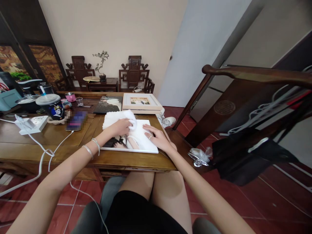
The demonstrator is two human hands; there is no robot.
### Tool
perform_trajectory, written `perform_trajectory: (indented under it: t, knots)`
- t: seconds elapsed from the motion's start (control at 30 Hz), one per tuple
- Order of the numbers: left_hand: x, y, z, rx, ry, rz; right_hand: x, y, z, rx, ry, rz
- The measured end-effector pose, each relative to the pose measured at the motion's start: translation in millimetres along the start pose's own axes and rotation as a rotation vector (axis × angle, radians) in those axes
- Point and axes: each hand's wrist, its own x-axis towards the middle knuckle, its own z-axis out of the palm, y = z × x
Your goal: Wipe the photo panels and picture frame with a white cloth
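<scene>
A photo panel point(143, 144) with a white edge lies flat near the front edge of the wooden table. My left hand point(121, 126) is closed on a white cloth point(117, 116), bunched under the fingers and pressed onto the panel's upper part. The rest of the cloth spreads to the left and hides part of the picture. My right hand point(157, 138) rests on the panel's right side with its fingers stretched out, a ring on one of them. Just behind the panel are a dark photo panel point(108, 104) and a pale framed picture point(126, 100).
On the table's left stand a lidded cup point(54, 109), a phone point(76, 121) on a charging cable, a white power strip point(34, 125) and a small glass point(79, 101). A wooden chair point(224, 104) holding a black bag point(234, 162) stands at the right.
</scene>
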Motion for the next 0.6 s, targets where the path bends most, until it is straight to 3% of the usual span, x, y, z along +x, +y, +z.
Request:
perform_trajectory:
  t: [0.1, 0.23, 0.6]
  knots:
    - [9.9, -3.9, 10.8, 0.082, 0.049, -0.030, 0.3, -1.4, -0.3, 0.004, 0.003, 0.008]
    - [-1.1, 10.0, 11.5, 0.117, 0.033, -0.024, 0.6, -2.4, -0.1, 0.006, 0.004, 0.011]
    - [-104.4, 95.1, -13.9, 0.062, -0.141, 0.152, 0.8, -3.8, 0.5, -0.014, 0.012, 0.003]
